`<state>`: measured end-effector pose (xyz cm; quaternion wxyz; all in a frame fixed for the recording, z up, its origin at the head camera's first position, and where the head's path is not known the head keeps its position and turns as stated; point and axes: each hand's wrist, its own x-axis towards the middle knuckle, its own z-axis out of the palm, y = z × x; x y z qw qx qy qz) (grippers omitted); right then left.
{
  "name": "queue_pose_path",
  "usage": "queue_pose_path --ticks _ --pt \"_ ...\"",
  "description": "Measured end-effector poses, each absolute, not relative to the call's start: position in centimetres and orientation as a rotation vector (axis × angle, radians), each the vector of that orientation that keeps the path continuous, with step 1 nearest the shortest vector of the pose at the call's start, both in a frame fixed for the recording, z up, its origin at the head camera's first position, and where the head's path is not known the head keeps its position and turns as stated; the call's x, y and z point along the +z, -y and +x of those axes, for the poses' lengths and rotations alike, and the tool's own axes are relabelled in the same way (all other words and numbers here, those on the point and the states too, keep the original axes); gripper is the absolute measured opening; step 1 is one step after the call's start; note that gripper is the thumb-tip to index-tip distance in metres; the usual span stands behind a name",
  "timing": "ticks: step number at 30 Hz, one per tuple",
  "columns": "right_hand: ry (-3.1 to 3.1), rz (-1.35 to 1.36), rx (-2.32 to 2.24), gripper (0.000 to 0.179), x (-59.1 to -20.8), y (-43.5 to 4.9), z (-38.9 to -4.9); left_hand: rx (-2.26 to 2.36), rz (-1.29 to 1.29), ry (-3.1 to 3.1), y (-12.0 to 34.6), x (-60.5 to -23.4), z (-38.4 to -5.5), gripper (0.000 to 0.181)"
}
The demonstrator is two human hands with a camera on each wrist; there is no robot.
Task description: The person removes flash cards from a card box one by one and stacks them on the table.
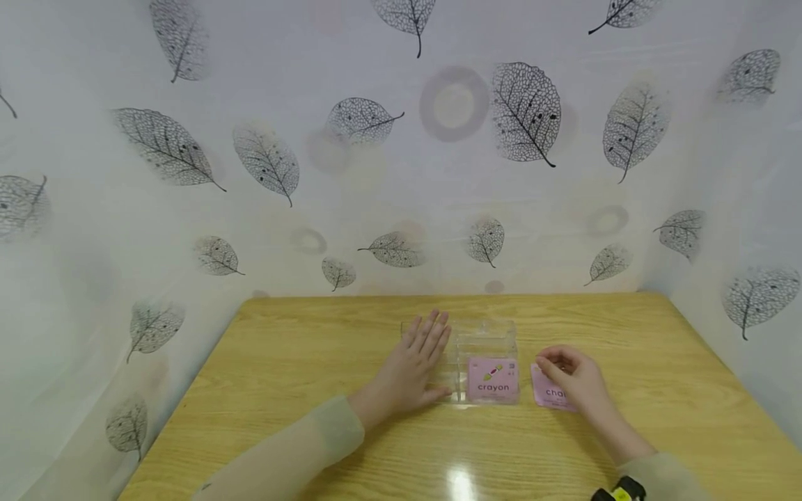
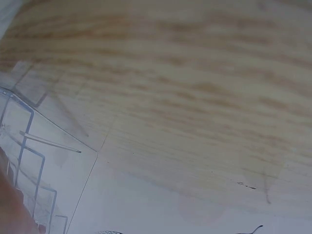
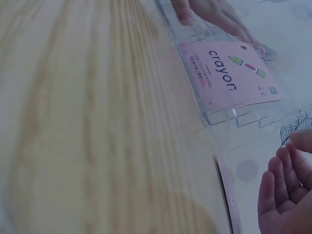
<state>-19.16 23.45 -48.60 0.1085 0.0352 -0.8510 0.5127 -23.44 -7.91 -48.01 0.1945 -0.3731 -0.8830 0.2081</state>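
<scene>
A pink card reading "crayon" (image 1: 493, 380) stands face out in the right part of a clear plastic stepped holder (image 1: 515, 341). My left hand (image 1: 413, 365) lies spread over the holder's left part, fingers straight, thumb at its front. To the right of the holder a second pink card (image 1: 546, 398), its word partly covered, lies on the table. Over its upper part is my right hand (image 1: 576, 379), fingers loosely curled, thumb close to the index fingertip. The right wrist view shows that card's edge (image 3: 228, 200) apart from the right fingers (image 3: 277, 180).
The holder stands near the back of the wooden table (image 1: 301, 355). White sheeting (image 1: 388, 181) printed with dark leaves hangs behind the table and along both sides. A black and yellow strap (image 1: 619, 492) shows by the right wrist.
</scene>
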Motion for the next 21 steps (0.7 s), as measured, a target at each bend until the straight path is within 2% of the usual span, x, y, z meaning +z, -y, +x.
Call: queue_pose_path --ticks 21 --pt "2.486 0.132 1.625 0.024 -48.7 -22.1 -19.0 0.575 -1.043 2.466 7.8 -48.0 -23.4 0.103"
